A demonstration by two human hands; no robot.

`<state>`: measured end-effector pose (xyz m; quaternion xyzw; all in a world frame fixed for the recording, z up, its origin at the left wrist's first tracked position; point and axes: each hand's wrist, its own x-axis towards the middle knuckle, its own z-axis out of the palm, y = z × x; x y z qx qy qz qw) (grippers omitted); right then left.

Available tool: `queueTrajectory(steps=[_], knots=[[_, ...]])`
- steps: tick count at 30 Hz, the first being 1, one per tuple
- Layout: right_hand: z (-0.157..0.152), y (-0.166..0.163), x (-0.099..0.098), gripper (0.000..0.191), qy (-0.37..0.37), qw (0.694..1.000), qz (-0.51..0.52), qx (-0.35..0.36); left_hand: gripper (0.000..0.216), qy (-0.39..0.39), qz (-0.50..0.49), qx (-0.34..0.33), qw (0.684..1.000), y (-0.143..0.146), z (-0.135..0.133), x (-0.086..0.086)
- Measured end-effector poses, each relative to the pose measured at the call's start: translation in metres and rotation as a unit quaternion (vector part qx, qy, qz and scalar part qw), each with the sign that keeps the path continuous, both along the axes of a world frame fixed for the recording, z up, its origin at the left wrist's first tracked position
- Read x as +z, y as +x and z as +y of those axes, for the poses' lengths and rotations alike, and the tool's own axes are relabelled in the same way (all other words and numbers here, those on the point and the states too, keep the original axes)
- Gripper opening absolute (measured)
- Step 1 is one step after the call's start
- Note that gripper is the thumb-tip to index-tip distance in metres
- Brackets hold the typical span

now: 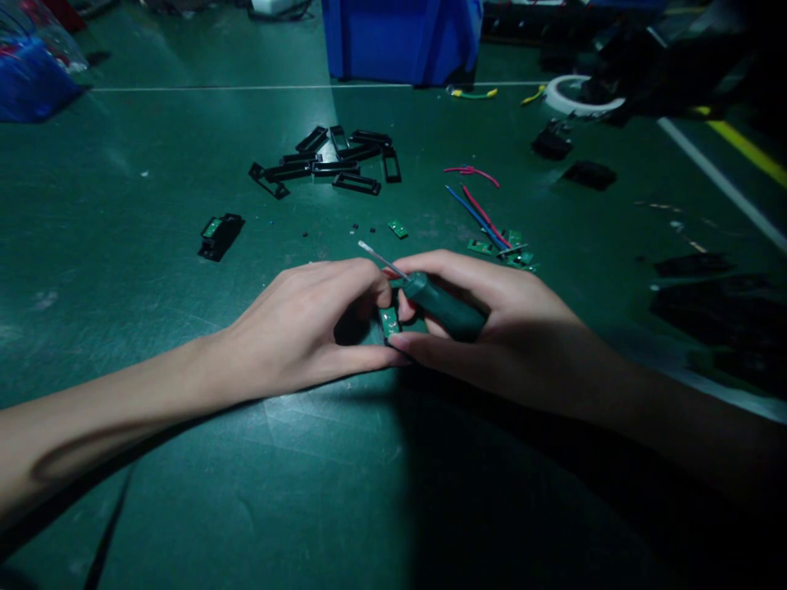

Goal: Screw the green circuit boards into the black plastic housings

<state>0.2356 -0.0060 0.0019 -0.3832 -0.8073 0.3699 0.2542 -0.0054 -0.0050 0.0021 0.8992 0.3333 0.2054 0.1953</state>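
Note:
My left hand and my right hand meet at the middle of the green mat. Between their fingertips sits a small green circuit board in a dark part, pinched by the left thumb and fingers. My right hand is closed around a green-handled screwdriver. Its thin metal shaft points up and to the left, away from the board.
A pile of black plastic frames lies farther back. A black part with a green board sits left. Red and blue wires and small green boards lie right. A blue bin stands behind, and a tape roll at right.

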Motion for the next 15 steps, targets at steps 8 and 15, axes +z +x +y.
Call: queueTrajectory(steps=[8, 15], knots=[[-0.0022, -0.0006, -0.0027, 0.053, 0.058, 0.998, 0.006, 0.01, 0.037, 0.018, -0.004, 0.001, 1.0, 0.0013, 0.0005, -0.0016], [-0.0058, -0.0009, -0.0022, 0.056, 0.08, 0.997, -0.004, 0.006, 0.033, 0.014, -0.006, -0.001, 1.0, 0.0009, 0.0002, -0.0001]])
